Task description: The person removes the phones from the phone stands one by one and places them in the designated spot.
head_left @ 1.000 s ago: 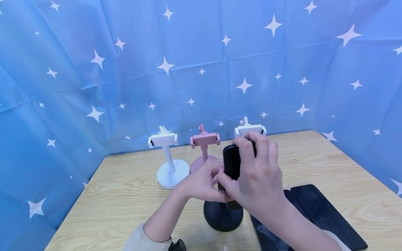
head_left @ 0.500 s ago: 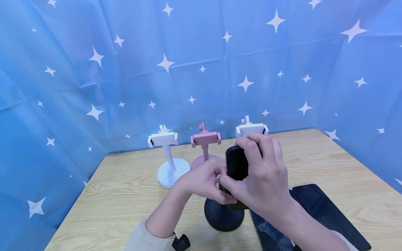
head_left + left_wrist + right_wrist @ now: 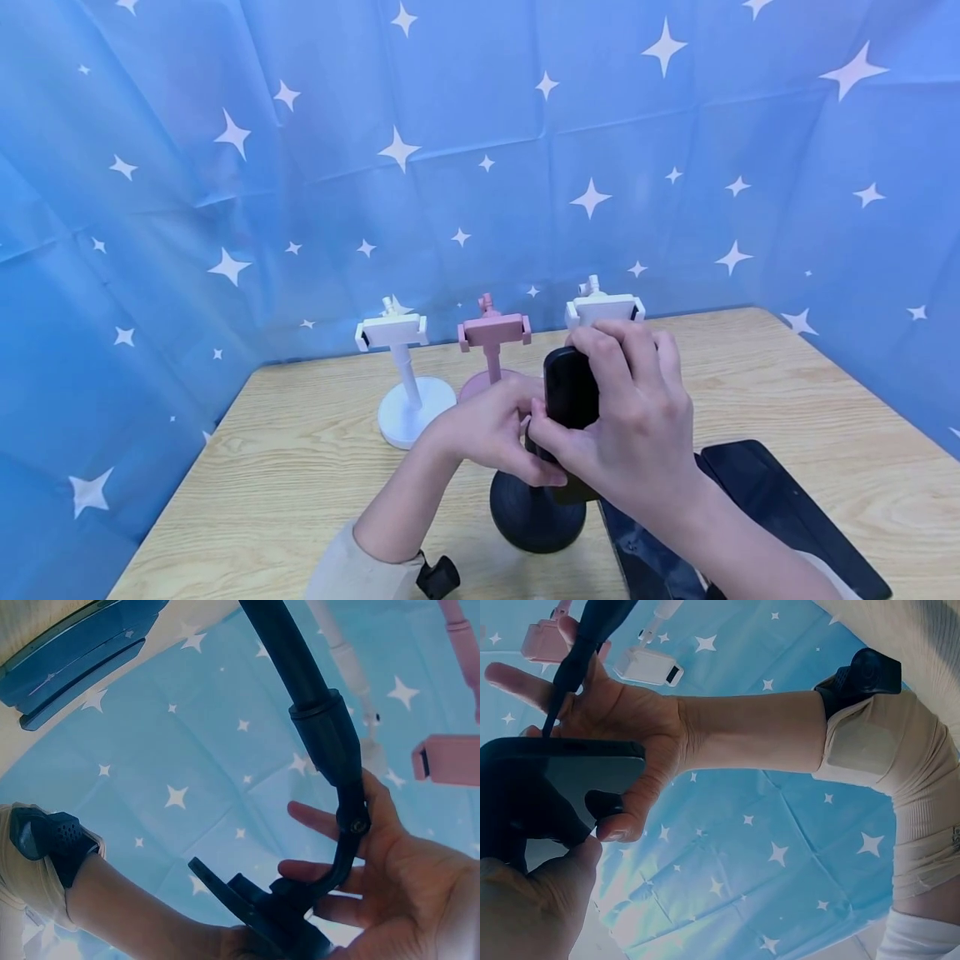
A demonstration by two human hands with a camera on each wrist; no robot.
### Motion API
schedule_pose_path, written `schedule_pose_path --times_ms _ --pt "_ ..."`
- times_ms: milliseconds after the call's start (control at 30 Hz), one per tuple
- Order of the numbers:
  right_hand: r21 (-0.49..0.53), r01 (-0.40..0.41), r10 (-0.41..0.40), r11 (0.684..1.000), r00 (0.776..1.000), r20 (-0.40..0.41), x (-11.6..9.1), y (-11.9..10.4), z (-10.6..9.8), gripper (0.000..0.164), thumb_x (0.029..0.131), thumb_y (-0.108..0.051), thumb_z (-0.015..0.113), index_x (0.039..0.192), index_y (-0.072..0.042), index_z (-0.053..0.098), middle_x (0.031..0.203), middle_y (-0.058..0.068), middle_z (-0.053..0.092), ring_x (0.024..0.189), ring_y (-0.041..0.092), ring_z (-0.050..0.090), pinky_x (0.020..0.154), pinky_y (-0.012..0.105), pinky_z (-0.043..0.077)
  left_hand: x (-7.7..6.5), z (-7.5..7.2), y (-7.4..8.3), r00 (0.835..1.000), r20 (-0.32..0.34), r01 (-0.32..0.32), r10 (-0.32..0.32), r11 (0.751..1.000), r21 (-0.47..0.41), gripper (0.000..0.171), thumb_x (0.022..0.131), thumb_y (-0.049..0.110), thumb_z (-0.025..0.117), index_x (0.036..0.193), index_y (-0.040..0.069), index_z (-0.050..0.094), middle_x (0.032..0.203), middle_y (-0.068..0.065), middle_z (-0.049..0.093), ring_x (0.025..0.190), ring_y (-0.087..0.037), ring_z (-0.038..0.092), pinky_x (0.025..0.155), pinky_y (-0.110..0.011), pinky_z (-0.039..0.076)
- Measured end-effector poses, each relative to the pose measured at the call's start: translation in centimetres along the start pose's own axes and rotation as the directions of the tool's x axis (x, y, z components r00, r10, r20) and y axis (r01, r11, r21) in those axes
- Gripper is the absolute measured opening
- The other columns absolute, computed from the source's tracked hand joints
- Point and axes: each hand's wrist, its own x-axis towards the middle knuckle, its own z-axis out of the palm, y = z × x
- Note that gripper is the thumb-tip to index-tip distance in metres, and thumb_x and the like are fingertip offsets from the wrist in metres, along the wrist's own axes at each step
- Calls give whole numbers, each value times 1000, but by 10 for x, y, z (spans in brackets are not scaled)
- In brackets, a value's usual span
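In the head view my right hand holds a black phone upright at the head of a black phone stand. My left hand grips the stand's head from the left, its fingers behind the neck in the left wrist view. Seen from the right wrist, the left thumb touches a black clamp piece at the phone's edge, and the right thumb meets it there. The clamp shows below the neck joint in the left wrist view. The hands hide how far the phone sits in it.
Behind stand a white phone stand, a pink one and another white one, partly covered by my right hand. Flat black slabs lie on the wooden table at right. A starry blue curtain hangs behind.
The phone and right hand have shifted slightly rightward in the head view, as the whole scene drifts a little. Both hands keep their hold on the phone and stand.
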Motion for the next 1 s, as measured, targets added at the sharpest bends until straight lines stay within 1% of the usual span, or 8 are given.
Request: schedule_pose_path --times_ms 167,367,500,633,700,767,867,1000 --pt "-2 3 -3 1000 1000 1 0 1 0 46 80 -39 50 102 2 52 97 21 52 83 38 44 58 46 34 1 -1 0 1000 15 21 -21 1000 -10 23 67 4 75 77 4 55 72 -5 57 65 -3 52 59 -21 49" --pt "-2 13 -13 1000 1000 13 1 2 0 44 79 -37 51 102 1 52 98 20 52 82 37 42 58 44 33 2 -1 -1 999 16 42 -42 999 -1 23 67 6 75 75 6 53 67 -3 54 62 -2 50 56 -20 47" --pt "2 15 -15 1000 1000 12 2 2 0 44 79 -36 52 101 1 52 97 20 52 82 38 42 58 44 34 2 -1 -1 999 15 47 -47 999 -5 23 67 6 74 72 6 52 64 -4 52 59 -7 51 53 -21 46" --pt "8 16 -16 1000 1000 11 3 3 0 43 76 -34 53 101 1 52 96 20 52 81 37 43 60 45 34 3 -1 -2 999 20 39 -39 999 -19 21 68 4 74 74 5 54 65 -5 55 59 -12 53 53 -26 48" --pt "12 21 -21 1000 1000 23 4 3 0 42 74 -32 54 100 1 52 95 19 52 82 37 43 62 45 33 3 -1 -2 999 19 35 -35 999 -14 21 68 5 74 74 5 54 65 -3 54 59 -10 53 54 -25 48" --pt "13 22 -22 1000 999 45 4 4 -1 42 74 -32 54 99 1 53 95 19 52 82 37 42 64 44 33 3 -1 -3 999 20 30 -30 1000 -6 21 68 6 73 72 6 52 63 -1 51 58 -7 50 53 -22 45" --pt "21 17 -18 1000 997 80 3 4 -3 44 77 -36 51 100 1 53 96 18 51 82 36 41 65 41 33 2 -1 -3 999 16 34 -34 999 7 24 68 7 74 70 7 50 63 0 48 59 -3 47 52 -18 41" --pt "35 6 -9 999 996 89 3 4 -5 47 81 -41 47 101 1 53 98 19 51 81 35 40 65 40 32 1 0 -3 999 22 30 -29 999 -22 23 68 5 74 80 5 54 73 -4 54 70 -3 50 61 -20 46"
